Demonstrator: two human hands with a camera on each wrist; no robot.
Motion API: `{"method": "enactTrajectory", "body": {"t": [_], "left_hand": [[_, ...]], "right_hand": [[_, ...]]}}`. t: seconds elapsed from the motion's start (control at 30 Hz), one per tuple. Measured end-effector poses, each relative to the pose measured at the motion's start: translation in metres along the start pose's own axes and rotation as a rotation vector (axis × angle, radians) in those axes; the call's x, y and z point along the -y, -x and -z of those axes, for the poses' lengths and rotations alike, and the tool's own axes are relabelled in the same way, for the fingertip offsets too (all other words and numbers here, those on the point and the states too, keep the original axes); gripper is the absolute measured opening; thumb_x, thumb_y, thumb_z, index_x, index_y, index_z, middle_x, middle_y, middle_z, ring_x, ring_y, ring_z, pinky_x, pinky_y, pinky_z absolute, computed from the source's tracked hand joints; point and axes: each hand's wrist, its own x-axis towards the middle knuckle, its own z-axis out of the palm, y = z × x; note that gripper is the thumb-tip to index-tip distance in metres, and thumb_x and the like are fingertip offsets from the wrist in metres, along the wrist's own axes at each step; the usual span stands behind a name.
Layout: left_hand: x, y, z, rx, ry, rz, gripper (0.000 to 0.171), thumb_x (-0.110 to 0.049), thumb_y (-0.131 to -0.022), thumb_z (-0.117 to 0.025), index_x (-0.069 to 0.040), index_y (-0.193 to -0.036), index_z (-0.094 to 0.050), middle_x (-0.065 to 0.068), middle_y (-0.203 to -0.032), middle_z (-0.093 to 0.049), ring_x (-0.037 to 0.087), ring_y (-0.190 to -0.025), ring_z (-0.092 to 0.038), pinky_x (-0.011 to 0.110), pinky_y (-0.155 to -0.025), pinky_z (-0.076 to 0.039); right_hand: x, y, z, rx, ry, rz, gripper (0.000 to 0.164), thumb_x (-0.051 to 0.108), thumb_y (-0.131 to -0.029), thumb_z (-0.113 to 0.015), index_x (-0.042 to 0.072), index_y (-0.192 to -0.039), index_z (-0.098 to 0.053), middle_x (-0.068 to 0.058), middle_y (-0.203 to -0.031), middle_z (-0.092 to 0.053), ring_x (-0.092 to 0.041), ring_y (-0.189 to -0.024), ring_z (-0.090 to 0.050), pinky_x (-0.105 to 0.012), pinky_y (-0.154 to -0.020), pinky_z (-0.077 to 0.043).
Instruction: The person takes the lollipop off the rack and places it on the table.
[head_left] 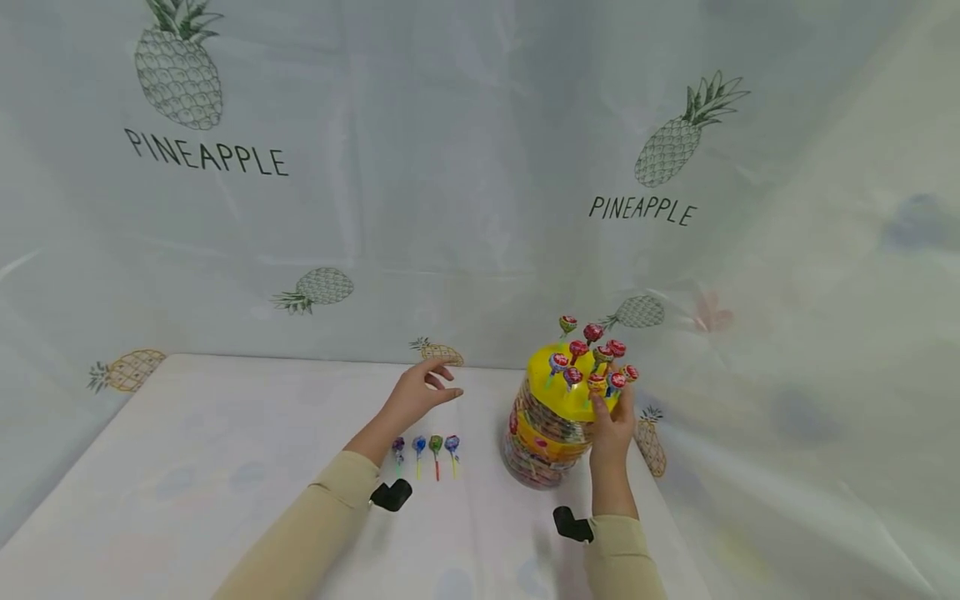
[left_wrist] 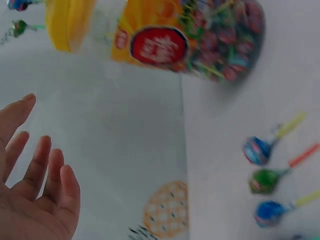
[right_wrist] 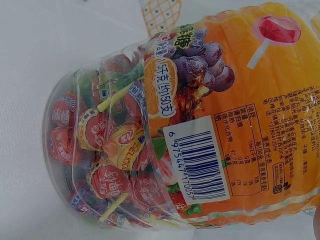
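A clear lollipop jar (head_left: 540, 462) with an orange label (right_wrist: 250, 125) and a yellow lid (head_left: 547, 392) stands on the table, lollipops packed inside. Several wrapped lollipops (head_left: 577, 350) stick up from the lid on their sticks. My right hand (head_left: 613, 429) grips the lid's right edge, thumb in front; its other fingers are partly hidden. My left hand (head_left: 416, 396) hangs left of the jar with nothing in it, fingers loosely bent in the left wrist view. Below it, a short row of lollipops (head_left: 436, 446) lies on the table, heads toward the back.
The white table (head_left: 262, 450) meets a hanging sheet (head_left: 450, 208) printed with pineapples along its back edge. The same kind of sheet hangs at the right, close to the jar. A black strap piece (head_left: 392, 495) sits at the left wrist.
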Motion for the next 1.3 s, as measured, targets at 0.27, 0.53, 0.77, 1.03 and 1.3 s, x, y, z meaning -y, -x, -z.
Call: {"method": "enactTrajectory", "body": {"t": [0.27, 0.53, 0.77, 1.03, 1.3], "left_hand": [[-0.048, -0.018, -0.023, 0.037, 0.038, -0.104, 0.053, -0.019, -0.087, -0.076, -0.017, -0.136, -0.058, 0.006, -0.118, -0.062, 0.027, -0.105, -0.058, 0.039, -0.081, -0.052], [-0.088, -0.034, -0.045, 0.09, 0.042, -0.183, 0.047, -0.028, -0.094, -0.067, -0.022, -0.139, -0.054, 0.004, -0.13, -0.057, 0.024, -0.113, -0.055, 0.041, -0.087, -0.05], [-0.108, -0.042, -0.066, 0.149, 0.081, -0.212, 0.049, -0.03, -0.098, -0.061, -0.02, -0.144, -0.049, 0.004, -0.139, -0.051, 0.026, -0.122, -0.051, 0.044, -0.094, -0.047], [-0.121, -0.044, -0.084, 0.173, 0.117, -0.232, 0.041, -0.03, -0.098, -0.061, -0.022, -0.138, -0.057, 0.002, -0.14, -0.049, 0.025, -0.121, -0.05, 0.045, -0.093, -0.048], [-0.131, -0.041, -0.094, 0.209, 0.121, -0.237, 0.03, -0.029, -0.099, -0.059, -0.027, -0.128, -0.064, -0.008, -0.128, -0.058, 0.012, -0.112, -0.055, 0.034, -0.091, -0.049]], "right_hand": [[0.002, 0.0, -0.002, -0.009, -0.025, -0.005, 0.055, 0.02, -0.096, -0.063, 0.016, -0.148, -0.044, -0.001, -0.138, -0.047, -0.019, -0.123, -0.046, -0.018, -0.094, -0.045], [0.002, 0.001, -0.001, -0.02, -0.029, -0.037, 0.055, 0.021, -0.096, -0.064, 0.018, -0.147, -0.044, 0.0, -0.138, -0.045, -0.018, -0.126, -0.043, -0.019, -0.095, -0.044], [0.001, 0.001, 0.0, -0.007, -0.029, -0.013, 0.054, 0.021, -0.096, -0.064, 0.021, -0.146, -0.045, 0.0, -0.14, -0.045, -0.018, -0.128, -0.041, -0.019, -0.097, -0.042], [-0.004, -0.003, 0.002, 0.02, -0.049, 0.008, 0.053, 0.022, -0.096, -0.064, 0.023, -0.146, -0.046, -0.003, -0.139, -0.046, -0.021, -0.124, -0.045, -0.021, -0.094, -0.046], [-0.004, -0.003, 0.002, 0.014, -0.033, 0.014, 0.055, 0.026, -0.095, -0.065, 0.024, -0.147, -0.045, -0.001, -0.141, -0.047, -0.021, -0.127, -0.044, -0.021, -0.094, -0.046]]}}
